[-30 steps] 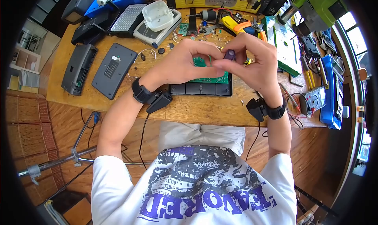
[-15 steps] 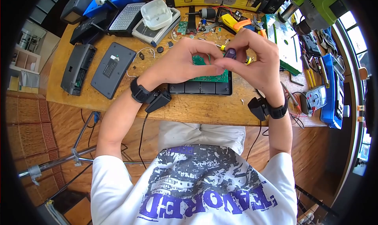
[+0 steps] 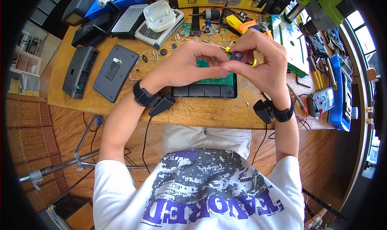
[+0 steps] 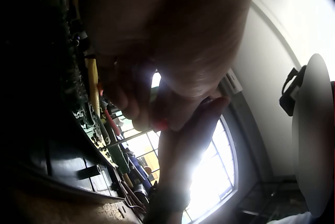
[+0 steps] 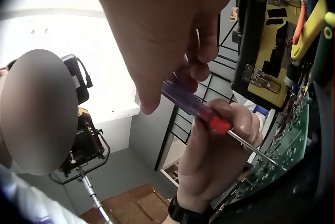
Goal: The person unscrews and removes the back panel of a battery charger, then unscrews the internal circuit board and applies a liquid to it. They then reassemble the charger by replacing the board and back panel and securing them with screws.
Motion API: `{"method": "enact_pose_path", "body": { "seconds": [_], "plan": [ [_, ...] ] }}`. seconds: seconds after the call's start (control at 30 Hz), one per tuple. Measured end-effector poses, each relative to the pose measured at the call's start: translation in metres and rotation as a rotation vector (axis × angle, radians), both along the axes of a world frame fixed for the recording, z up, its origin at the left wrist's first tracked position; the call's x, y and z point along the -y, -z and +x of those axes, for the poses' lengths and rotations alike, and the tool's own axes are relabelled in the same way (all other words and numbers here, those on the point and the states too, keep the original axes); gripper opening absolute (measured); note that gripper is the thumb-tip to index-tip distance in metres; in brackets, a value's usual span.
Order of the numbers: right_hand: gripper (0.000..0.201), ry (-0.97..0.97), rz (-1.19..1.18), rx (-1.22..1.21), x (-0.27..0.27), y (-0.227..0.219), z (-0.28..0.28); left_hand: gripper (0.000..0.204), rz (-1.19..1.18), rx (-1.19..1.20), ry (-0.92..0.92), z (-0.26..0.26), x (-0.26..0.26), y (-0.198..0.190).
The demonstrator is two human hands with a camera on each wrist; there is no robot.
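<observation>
A screwdriver with a purple handle (image 3: 236,56) and red collar (image 5: 219,124) is held by both hands. In the right wrist view its metal shaft (image 5: 251,148) slants down, the tip at the green circuit board (image 5: 291,153). My right hand (image 3: 264,63) grips the handle's upper end between thumb and fingers. My left hand (image 3: 185,65) pinches it lower, by the collar. Beneath the hands, the green board (image 3: 225,79) lies in a black housing (image 3: 205,90). The left wrist view is dark, with the fingers (image 4: 138,95) partly hiding the tool.
Left of the hands lie a grey cover (image 3: 115,73) and a black device (image 3: 80,72). A clear plastic container (image 3: 160,15) sits on a device behind. Yellow-handled pliers (image 3: 235,23), small parts and a green drill (image 3: 326,10) are beyond. A multimeter (image 3: 323,99) stands at right.
Both hands stay at nearly the same place around the screwdriver. The right hand and the purple handle have shifted very slightly.
</observation>
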State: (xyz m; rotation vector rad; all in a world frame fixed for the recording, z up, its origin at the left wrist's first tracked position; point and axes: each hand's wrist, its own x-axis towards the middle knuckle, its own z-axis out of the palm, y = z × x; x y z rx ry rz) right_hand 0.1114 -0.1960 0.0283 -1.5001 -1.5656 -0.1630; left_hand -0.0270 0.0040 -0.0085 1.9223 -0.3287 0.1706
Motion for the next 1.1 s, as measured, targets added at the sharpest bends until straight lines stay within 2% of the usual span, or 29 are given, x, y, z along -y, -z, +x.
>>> {"method": "enact_pose_path", "body": {
  "seconds": [0.17, 0.37, 0.47, 0.57, 0.67, 0.73, 0.87, 0.97, 1.03, 1.1],
  "plan": [
    [0.033, -0.002, 0.067, -0.113, -0.003, 0.003, -0.004, 0.027, -0.094, -0.001, -0.031, 0.000, 0.002, 0.005],
    [0.025, -0.001, -0.085, -0.031, 0.006, -0.004, 0.000, 0.027, -0.030, 0.017, 0.023, 0.000, -0.001, 0.003],
    [0.022, -0.016, -0.017, -0.008, -0.001, -0.002, -0.006, 0.026, -0.024, 0.011, -0.004, -0.001, 0.000, 0.001],
    [0.027, -0.051, 0.061, -0.106, -0.006, 0.000, -0.008, 0.024, -0.004, -0.044, -0.018, -0.003, 0.000, -0.004],
    [0.031, -0.008, 0.023, -0.129, -0.002, 0.003, -0.004, 0.023, -0.105, -0.040, -0.035, -0.002, 0.003, 0.002],
    [0.031, 0.080, -0.066, -0.021, 0.003, -0.003, -0.004, 0.024, -0.043, 0.028, -0.018, -0.001, 0.002, 0.004],
    [0.032, 0.120, -0.065, 0.013, 0.002, 0.002, -0.003, 0.024, 0.042, 0.013, -0.001, 0.000, 0.000, 0.000],
    [0.028, 0.030, 0.009, -0.058, -0.002, 0.001, -0.003, 0.025, 0.010, 0.044, -0.031, 0.000, 0.001, 0.004],
    [0.023, -0.078, 0.000, -0.217, -0.002, 0.003, -0.002, 0.025, -0.090, 0.018, -0.028, 0.001, 0.002, 0.006],
    [0.018, -0.101, -0.022, -0.193, 0.001, 0.002, 0.003, 0.025, -0.104, 0.022, -0.038, 0.001, 0.003, 0.008]
  ]
}}
